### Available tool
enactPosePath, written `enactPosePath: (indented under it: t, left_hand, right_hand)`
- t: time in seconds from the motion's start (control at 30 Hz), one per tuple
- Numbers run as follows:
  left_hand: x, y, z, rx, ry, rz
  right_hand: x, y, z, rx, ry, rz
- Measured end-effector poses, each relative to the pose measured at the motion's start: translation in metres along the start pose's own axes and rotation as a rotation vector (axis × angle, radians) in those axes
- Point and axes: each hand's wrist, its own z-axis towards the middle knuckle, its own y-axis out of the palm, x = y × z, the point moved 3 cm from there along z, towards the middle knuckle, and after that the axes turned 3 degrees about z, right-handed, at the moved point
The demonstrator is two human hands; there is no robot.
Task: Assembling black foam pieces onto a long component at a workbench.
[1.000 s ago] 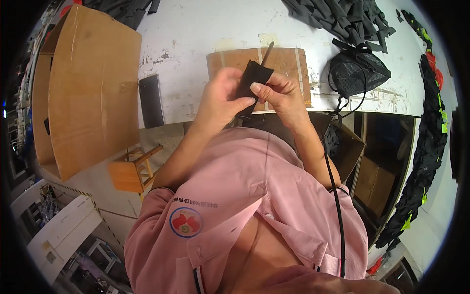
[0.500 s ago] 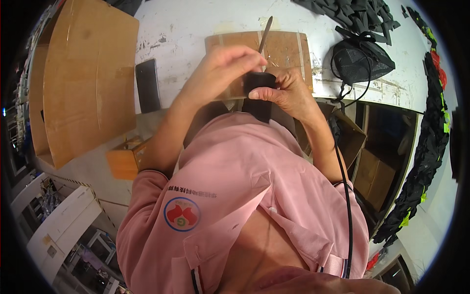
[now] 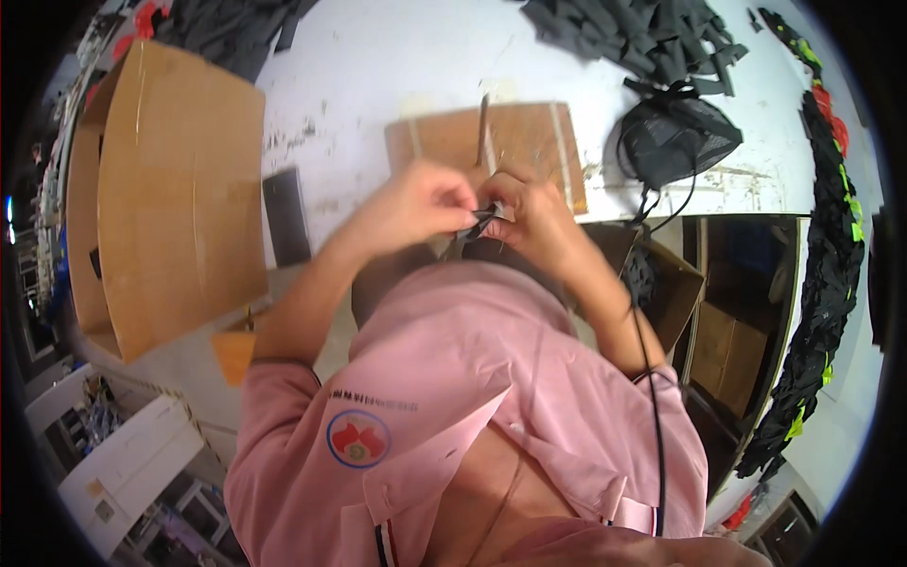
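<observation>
Just in front of my body, both hands meet over a small black fabric piece (image 3: 483,225) with a lighter grey edge. My left hand (image 3: 420,208) pinches its left side between thumb and fingertips. The fingers of my right hand (image 3: 531,215) are curled around the other side, covering part of it. Beyond the hands, a thin dark pointed rod (image 3: 484,132) stands up from a brown board (image 3: 539,142) with pale tape strips. The board lies at the near edge of the white table (image 3: 378,71).
Left of the board lies a black phone (image 3: 286,217), beside a large open cardboard box (image 3: 184,189). To the right sits a black mesh pouch (image 3: 680,137) with a cord. Dark fabric pieces (image 3: 642,38) are heaped at the back. Under the table stands another carton (image 3: 726,354).
Both hands have drawn nearer to my body, away from the rod. The black piece, rounded and upright before, is now folded or flattened between my fingers. The view has shifted slightly.
</observation>
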Motion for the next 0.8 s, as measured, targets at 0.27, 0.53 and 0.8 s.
enactPosePath:
  t: [0.27,0.53,0.8]
  left_hand:
    - [0.005,0.031,-0.011,0.484,0.16,-0.246]
    - [-0.013,0.032,-0.003,0.863,0.252,-0.123]
    - [-0.007,0.025,-0.007,0.465,0.136,-0.73]
  right_hand:
    - [-0.007,0.003,-0.014,0.341,0.111,0.45]
    - [0.0,0.01,0.0,0.447,-0.011,-0.157]
    - [0.029,0.028,-0.002,0.071,0.531,1.483]
